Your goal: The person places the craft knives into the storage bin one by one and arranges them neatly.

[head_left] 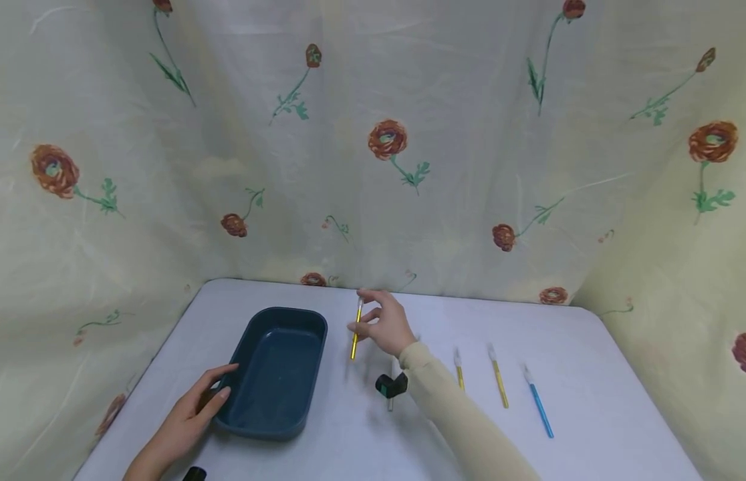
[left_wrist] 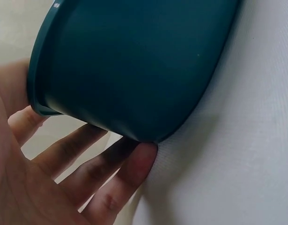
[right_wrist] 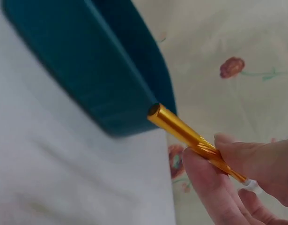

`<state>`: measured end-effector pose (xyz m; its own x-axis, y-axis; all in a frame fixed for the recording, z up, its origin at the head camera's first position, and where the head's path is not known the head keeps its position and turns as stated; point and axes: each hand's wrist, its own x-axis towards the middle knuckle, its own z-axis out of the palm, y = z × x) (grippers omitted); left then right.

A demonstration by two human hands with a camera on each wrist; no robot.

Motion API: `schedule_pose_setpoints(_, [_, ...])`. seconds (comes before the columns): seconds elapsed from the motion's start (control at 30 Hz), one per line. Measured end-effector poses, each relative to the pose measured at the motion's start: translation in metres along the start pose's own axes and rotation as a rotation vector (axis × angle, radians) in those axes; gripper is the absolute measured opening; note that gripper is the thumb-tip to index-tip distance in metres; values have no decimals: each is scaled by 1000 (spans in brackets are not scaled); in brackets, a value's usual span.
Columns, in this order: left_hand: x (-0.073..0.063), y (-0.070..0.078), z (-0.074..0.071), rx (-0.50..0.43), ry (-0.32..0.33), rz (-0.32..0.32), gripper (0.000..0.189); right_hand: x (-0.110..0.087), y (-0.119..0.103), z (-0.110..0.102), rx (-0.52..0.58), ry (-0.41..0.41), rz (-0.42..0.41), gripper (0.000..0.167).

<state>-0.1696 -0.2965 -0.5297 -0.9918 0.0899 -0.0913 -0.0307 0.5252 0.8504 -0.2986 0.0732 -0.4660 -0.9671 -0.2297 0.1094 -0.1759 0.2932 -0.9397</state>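
Note:
A gold-handled craft knife (head_left: 355, 341) with a clear cap is pinched between the fingers and thumb of my right hand (head_left: 386, 324). It is held above the table, just right of a dark blue plastic basin (head_left: 271, 427). In the right wrist view, the knife's round butt end (right_wrist: 155, 111) points toward the basin's wall (right_wrist: 87, 75), and the capped end is partly behind the fingers. My left hand (head_left: 186, 417) grips the basin's near left side. The left wrist view shows its fingertips (left_wrist: 144, 154) against the outer wall, low by the table.
To the right lie two yellow-handled craft knives (head_left: 499, 383) (head_left: 460, 373) and a blue-handled one (head_left: 540, 407), all capped. Another slim pale tool (head_left: 390, 403) is partly covered by the black wrist camera (head_left: 391, 385). Behind the white table (head_left: 565, 347) hangs a flowered curtain (head_left: 445, 220).

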Motion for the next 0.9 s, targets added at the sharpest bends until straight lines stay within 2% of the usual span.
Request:
schedule_pose_setpoints(0.2, [-1,-2,0,6,17,14,61,-1,-20,9,114,-44,-10,72])
schedule_pose_setpoints(0.53, [-2,-2,0,5,18,49,59,-1,-33,42,150,-110,-12,71])
schedule_pose_setpoints(0.77, [-2,-3,0,17,32,19,62,0,-38,70,189,-136,17,69])
schedule_pose_setpoints(0.9, [-1,-3,1,11,40,23,63,2,-39,85,187,-159,38,66])
